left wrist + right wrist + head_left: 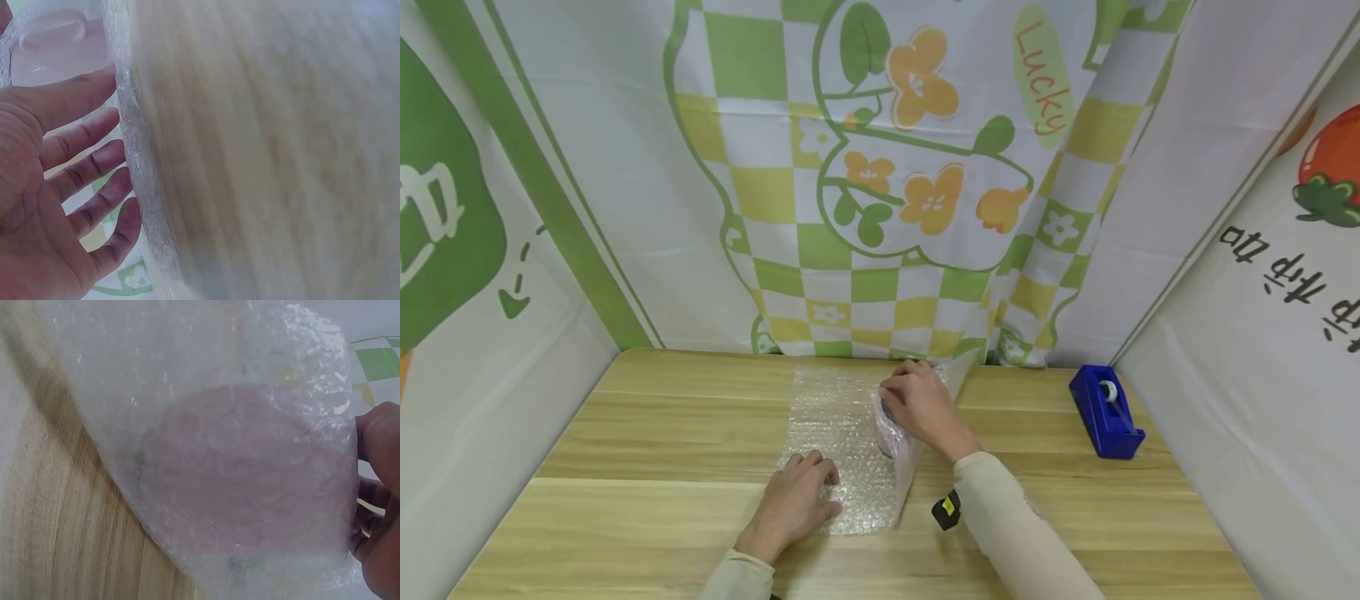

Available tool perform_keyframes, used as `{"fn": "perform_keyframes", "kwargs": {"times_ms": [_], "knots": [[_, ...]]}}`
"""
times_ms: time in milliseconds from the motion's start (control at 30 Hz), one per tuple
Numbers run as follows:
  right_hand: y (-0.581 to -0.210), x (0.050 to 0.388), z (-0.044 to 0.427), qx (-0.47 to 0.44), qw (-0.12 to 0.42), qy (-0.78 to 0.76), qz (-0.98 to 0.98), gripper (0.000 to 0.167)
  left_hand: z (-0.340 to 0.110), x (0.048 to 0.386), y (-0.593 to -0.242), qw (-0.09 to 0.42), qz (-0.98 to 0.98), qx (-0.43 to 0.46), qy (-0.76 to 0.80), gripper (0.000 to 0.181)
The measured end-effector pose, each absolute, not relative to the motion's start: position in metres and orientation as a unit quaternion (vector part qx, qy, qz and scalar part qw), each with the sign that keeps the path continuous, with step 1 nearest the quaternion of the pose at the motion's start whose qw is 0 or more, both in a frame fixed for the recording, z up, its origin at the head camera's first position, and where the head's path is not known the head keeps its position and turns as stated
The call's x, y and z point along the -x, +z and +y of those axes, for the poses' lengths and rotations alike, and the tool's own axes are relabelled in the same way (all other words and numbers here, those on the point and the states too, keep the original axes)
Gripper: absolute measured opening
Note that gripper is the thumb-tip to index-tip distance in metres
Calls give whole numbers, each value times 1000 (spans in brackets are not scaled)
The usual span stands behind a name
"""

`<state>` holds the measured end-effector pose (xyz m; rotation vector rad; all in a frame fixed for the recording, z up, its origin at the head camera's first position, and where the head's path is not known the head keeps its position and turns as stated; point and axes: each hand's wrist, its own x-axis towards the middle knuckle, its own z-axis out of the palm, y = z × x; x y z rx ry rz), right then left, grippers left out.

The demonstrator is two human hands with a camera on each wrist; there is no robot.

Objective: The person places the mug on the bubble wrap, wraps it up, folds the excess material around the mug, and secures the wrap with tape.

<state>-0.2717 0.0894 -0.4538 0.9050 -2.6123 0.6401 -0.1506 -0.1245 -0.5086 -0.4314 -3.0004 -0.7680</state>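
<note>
A sheet of clear bubble wrap lies on the wooden table, its right part lifted and folded over a pink mug. In the left wrist view the mug's handle shows; the right wrist view has its body blurred behind the wrap. My right hand pinches the raised part of the wrap above the mug. At the sheet's near left, my left hand rests on the wrap with its fingers relaxed and spread, the fingertips touching the sheet's edge.
A blue tape dispenser with a roll of clear tape stands at the table's right side. Printed cloth hangs along the back edge, with white printed panels at both sides. A black and yellow device sits by my right wrist.
</note>
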Motion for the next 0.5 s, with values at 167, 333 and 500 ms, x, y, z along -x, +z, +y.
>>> {"fn": "perform_keyframes", "kwargs": {"times_ms": [167,333,500], "knots": [[-454,272,86,-299,162,229,-912,11,-125,151,-510,12,-959,139,-245,33],[-455,271,84,-281,178,242,-912,11,-124,151,-512,22,-958,141,-249,33],[-457,269,85,-273,196,259,-905,11,-124,151,-512,24,-958,141,-250,33]]}}
